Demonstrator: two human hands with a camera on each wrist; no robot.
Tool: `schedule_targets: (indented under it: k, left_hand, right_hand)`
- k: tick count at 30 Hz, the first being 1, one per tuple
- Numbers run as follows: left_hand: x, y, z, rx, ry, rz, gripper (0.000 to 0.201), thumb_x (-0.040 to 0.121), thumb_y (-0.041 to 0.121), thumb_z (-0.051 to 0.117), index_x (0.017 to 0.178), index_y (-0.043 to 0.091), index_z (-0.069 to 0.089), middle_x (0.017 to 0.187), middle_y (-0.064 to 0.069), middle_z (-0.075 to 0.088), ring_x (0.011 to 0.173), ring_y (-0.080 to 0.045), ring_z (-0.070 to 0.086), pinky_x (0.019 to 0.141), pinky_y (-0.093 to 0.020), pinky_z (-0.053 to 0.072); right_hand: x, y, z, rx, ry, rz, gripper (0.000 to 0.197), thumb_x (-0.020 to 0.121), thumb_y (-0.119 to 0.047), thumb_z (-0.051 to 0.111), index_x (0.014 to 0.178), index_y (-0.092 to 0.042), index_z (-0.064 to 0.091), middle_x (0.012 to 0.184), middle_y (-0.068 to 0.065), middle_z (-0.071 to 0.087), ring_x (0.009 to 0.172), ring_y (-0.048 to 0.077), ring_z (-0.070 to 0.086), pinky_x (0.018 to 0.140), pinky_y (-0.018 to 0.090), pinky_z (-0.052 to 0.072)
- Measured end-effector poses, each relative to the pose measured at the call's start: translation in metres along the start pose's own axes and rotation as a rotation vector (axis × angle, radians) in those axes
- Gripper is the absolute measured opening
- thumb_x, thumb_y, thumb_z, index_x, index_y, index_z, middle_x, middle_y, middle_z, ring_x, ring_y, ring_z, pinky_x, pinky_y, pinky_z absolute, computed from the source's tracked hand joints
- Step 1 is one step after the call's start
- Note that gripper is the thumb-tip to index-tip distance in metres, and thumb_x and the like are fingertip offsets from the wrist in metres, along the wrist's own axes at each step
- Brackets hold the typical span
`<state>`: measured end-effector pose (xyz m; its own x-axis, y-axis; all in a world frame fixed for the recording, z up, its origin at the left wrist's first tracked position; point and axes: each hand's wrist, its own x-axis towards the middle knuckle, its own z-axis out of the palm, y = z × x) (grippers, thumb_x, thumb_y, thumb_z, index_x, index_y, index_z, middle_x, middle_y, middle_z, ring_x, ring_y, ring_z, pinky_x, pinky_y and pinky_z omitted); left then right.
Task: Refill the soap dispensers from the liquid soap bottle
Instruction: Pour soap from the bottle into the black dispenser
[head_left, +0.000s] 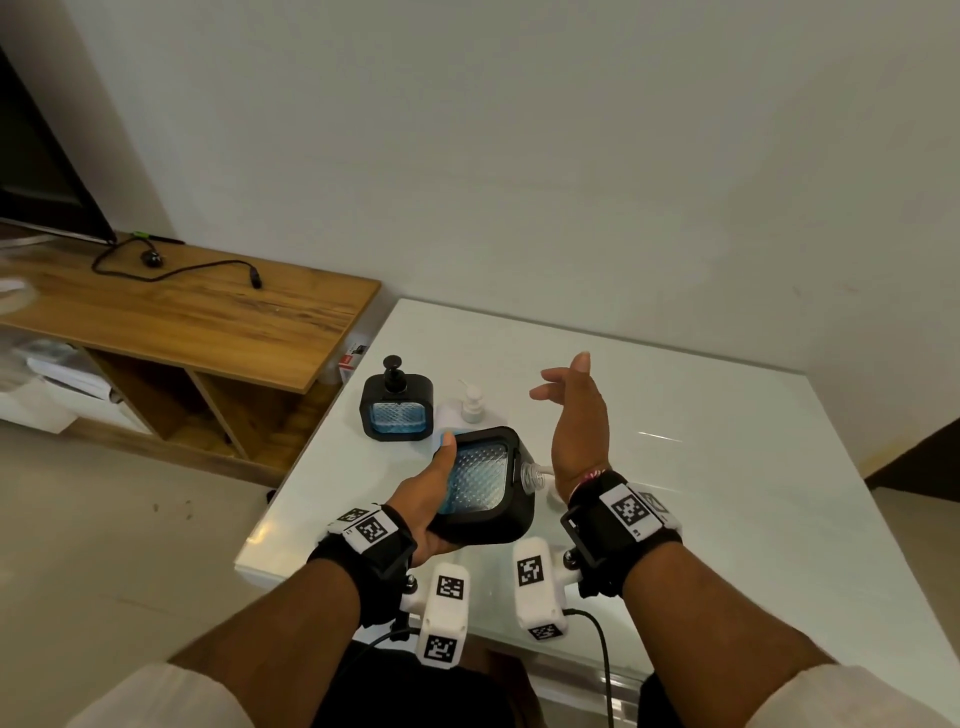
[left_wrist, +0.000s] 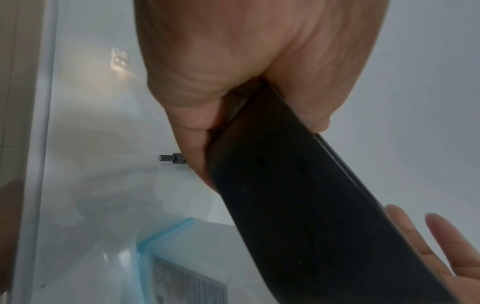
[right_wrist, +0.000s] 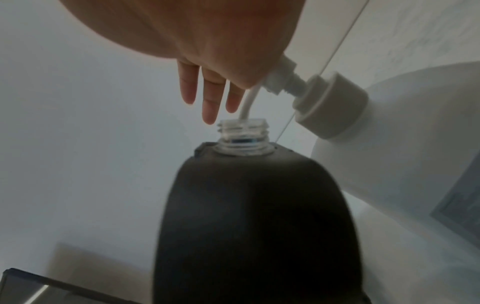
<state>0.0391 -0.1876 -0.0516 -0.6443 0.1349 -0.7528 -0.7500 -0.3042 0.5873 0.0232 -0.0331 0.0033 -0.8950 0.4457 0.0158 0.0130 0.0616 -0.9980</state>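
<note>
Gripping a black soap dispenser (head_left: 480, 486) in the left hand (head_left: 434, 506), the person holds it tipped on its side above the near part of the white worktop (head_left: 753, 467). Thumb lies across the clear ribbed window, fingers clamped around the black casing from beneath. Cap off; the clear threaded neck (right_wrist: 242, 133) is bare and points toward the right wrist. A white pump nozzle (right_wrist: 246, 105) dips into that neck. It belongs to a white soap bottle (right_wrist: 405, 144), lying just beside the dispenser in the right wrist view.

Right hand (head_left: 574, 415): raised over the worktop, palm facing left, fingers (right_wrist: 210, 96) straight and slightly apart, holding nothing.

Second black dispenser (head_left: 397, 410) stands upright farther back on the worktop, pump fitted, blue liquid visible in its window. A small white pump bottle (head_left: 471, 402) stands just beside it on the right.

Wooden shelf unit (head_left: 208, 312) to the left carries a black cable.
</note>
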Motion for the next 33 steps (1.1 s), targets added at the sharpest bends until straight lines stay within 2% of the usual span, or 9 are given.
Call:
schedule_targets:
  k: [3,6,11,15,19,22,26,29,33]
  left_hand:
    - [0.001,0.002,0.000,0.016,0.017,0.007,0.064,0.083,0.070,0.066,0.112,0.013,0.064,0.109,-0.019,0.072,0.097,-0.037,0.071,0.076,-0.049,0.060]
    - [0.000,0.000,0.002,0.018,0.026,0.004,0.065,0.082,0.071,0.066,0.110,0.013,0.065,0.108,-0.019,0.073,0.095,-0.036,0.072,0.071,-0.047,0.060]
    - [-0.005,0.001,0.002,0.022,0.007,0.016,0.064,0.084,0.070,0.064,0.111,0.013,0.065,0.109,-0.018,0.073,0.095,-0.036,0.071,0.068,-0.046,0.060]
    - [-0.005,0.002,-0.001,0.011,0.010,0.008,0.064,0.084,0.070,0.064,0.112,0.013,0.063,0.109,-0.019,0.072,0.096,-0.037,0.071,0.071,-0.047,0.060]
    - [-0.005,0.004,0.001,0.016,0.018,0.008,0.057,0.087,0.068,0.063,0.104,0.013,0.062,0.104,-0.017,0.071,0.092,-0.035,0.069,0.067,-0.046,0.057]
    - [-0.008,0.003,0.002,0.019,0.004,0.013,0.058,0.087,0.068,0.063,0.104,0.013,0.062,0.104,-0.018,0.071,0.094,-0.036,0.070,0.069,-0.047,0.058]
    - [-0.007,0.002,-0.001,0.036,0.008,0.024,0.063,0.084,0.071,0.064,0.111,0.014,0.063,0.109,-0.018,0.072,0.098,-0.038,0.070,0.077,-0.050,0.060]
    - [-0.006,0.004,-0.003,0.028,0.015,0.026,0.059,0.085,0.069,0.064,0.107,0.014,0.062,0.106,-0.018,0.071,0.096,-0.037,0.070,0.074,-0.048,0.059]
    - [-0.006,0.003,-0.002,0.029,0.008,0.025,0.057,0.087,0.069,0.063,0.104,0.014,0.062,0.105,-0.018,0.071,0.096,-0.037,0.069,0.075,-0.049,0.058]
  right_hand:
    - [-0.003,0.003,0.004,-0.086,0.005,-0.074,0.056,0.098,-0.061,0.023,0.093,-0.022,0.062,0.087,0.000,0.068,0.094,0.014,0.059,0.094,0.037,0.037]
    - [-0.010,0.005,0.006,-0.237,-0.027,-0.169,0.068,0.083,-0.072,0.015,0.091,-0.023,0.063,0.081,-0.009,0.064,0.094,0.016,0.058,0.100,0.041,0.035]
    - [-0.011,0.001,0.005,-0.094,0.041,-0.065,0.050,0.100,-0.059,0.022,0.090,-0.029,0.061,0.088,-0.005,0.068,0.099,0.011,0.059,0.108,0.048,0.032]
    - [-0.010,0.000,0.005,-0.080,0.036,-0.059,0.050,0.099,-0.059,0.021,0.090,-0.030,0.060,0.090,-0.003,0.069,0.098,0.008,0.059,0.108,0.048,0.032]
    - [-0.013,0.004,0.006,-0.159,-0.015,-0.093,0.056,0.089,-0.070,0.017,0.089,-0.032,0.058,0.087,-0.005,0.066,0.099,0.012,0.057,0.105,0.044,0.035]
    - [-0.012,0.001,0.004,-0.098,0.006,-0.043,0.052,0.098,-0.061,0.023,0.092,-0.027,0.061,0.090,-0.002,0.068,0.098,0.010,0.058,0.104,0.042,0.035]
    - [-0.009,-0.002,0.002,-0.030,0.021,-0.018,0.050,0.101,-0.055,0.024,0.094,-0.023,0.062,0.094,0.003,0.070,0.095,0.006,0.059,0.087,0.025,0.034]
    - [-0.010,0.001,0.003,-0.058,0.000,-0.040,0.051,0.101,-0.053,0.025,0.096,-0.020,0.063,0.092,0.004,0.068,0.091,0.004,0.058,0.077,0.015,0.032]
    - [-0.009,0.003,0.001,-0.061,0.008,-0.029,0.052,0.101,-0.055,0.025,0.096,-0.021,0.063,0.091,0.002,0.068,0.092,0.006,0.058,0.081,0.022,0.034]
